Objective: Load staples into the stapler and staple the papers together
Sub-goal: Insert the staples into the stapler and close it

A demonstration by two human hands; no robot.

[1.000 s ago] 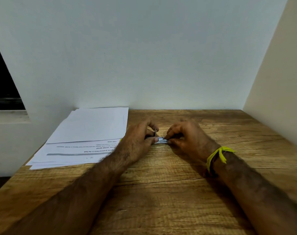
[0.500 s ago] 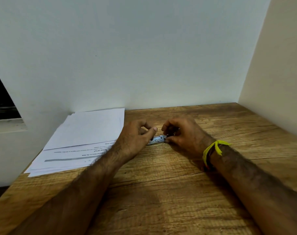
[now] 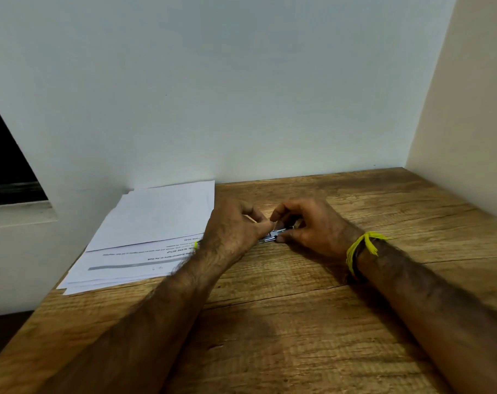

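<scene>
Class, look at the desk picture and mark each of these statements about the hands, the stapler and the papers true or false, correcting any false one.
1. Both hands grip the small metal stapler between them. True: the left hand and the right hand both close on it.
2. The papers lie to the right of the hands. False: they lie to the left, by the wall.
3. A yellow thread is tied round the right wrist. True.
4. The stapler is clamped on a corner of the papers. False: it is over the bare wooden desk, apart from the stack.
5. The top sheet shows its blank side. True.
</scene>
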